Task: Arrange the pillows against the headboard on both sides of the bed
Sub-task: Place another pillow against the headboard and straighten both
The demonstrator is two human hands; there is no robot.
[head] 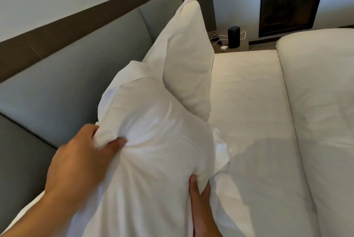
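Observation:
I hold a white pillow (pixel 149 141) upright in front of me, close to the grey padded headboard (pixel 57 87). My left hand (pixel 80 160) pinches its upper left edge, thumb on the front. My right hand (pixel 201 202) grips its lower right side from below, fingers pressed into the fabric. A second white pillow (pixel 187 60) stands on end against the headboard at the far side of the bed, right behind the one I hold.
The white bed sheet (pixel 249 121) spreads out to the right. A folded white duvet (pixel 321 112) lies along the right edge. Beyond the bed, a bedside table (pixel 243 46) carries a black cylinder (pixel 234 36), cables and a white charger.

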